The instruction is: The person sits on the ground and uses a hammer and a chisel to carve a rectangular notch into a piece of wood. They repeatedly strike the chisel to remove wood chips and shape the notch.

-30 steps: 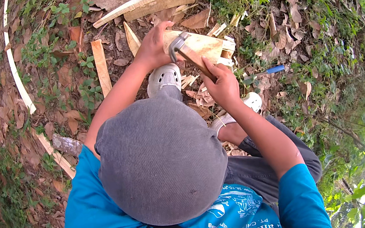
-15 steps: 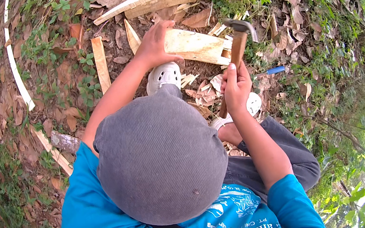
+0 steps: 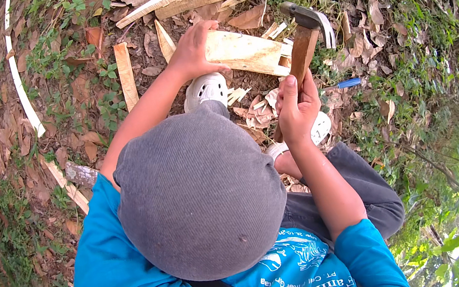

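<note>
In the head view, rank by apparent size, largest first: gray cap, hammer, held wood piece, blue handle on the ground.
- gray cap
- hammer and held wood piece: too alike to rank, both partly hidden
- blue handle

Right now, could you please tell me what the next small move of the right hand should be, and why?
Probably the right hand should bring the hammer toward the notched end of the wooden block: it already grips the handle near that end, the hammer's head appears off the block, and the left hand holds the opposite end.
</note>
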`<state>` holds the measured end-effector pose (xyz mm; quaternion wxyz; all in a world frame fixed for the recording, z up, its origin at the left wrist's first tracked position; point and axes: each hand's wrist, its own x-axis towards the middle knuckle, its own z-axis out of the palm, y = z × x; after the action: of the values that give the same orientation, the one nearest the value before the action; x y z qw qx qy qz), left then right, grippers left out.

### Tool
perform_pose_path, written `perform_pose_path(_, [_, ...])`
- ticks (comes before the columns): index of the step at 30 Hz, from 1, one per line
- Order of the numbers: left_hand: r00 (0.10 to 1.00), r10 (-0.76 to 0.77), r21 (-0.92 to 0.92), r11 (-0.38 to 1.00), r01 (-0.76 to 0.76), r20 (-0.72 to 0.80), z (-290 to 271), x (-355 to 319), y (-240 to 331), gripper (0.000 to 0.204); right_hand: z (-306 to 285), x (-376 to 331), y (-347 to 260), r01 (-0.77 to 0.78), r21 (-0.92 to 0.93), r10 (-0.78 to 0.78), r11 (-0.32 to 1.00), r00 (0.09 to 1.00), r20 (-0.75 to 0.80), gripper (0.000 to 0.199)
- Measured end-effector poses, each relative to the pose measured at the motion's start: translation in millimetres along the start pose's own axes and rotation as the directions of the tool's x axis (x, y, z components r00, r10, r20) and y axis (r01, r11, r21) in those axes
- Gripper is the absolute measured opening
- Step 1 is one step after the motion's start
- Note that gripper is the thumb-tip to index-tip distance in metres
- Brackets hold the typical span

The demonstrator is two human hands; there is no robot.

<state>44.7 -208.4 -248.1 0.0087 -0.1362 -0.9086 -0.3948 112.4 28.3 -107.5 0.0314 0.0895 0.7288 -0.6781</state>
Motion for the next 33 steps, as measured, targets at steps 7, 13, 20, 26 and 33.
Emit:
perform_pose_path(7, [1.0,0.019,-0.051,0.999,-0.02,-0.004,0.6,1.0,-1.3,0.11,2.9,-5.7,25.7,-0.115,-0.408,0.153,0.906,0.986,0.063,0.041])
perform_pose_path(13, [1.0,0.0,-0.017,1.0,0.0,0.012,2.8,-2.1,-4.5,0.109,2.3,-14.1,-4.3,0.032,-0.041,-0.031,0.999,0.999,0.015,0.042])
perform_pose_path(20, [1.0,0.023,-0.017,1.0,-0.023,0.002,3.7,1.3,-5.1,0.11,-3.1,-15.1,29.8,-0.135,-0.34,0.162,0.931,0.986,0.05,0.042])
perform_pose_path(26, [1.0,0.013,0.009,1.0,-0.013,0.01,5.3,-1.5,-8.2,0.11,11.2,-13.5,2.2,0.115,-0.19,-0.11,0.975,0.993,0.036,0.042])
perform_pose_path(33, [1.0,0.026,-0.017,1.0,-0.026,0.006,2.7,0.7,-6.7,0.113,6.0,-9.0,16.2,-0.105,-0.424,0.159,0.899,0.983,0.094,0.047])
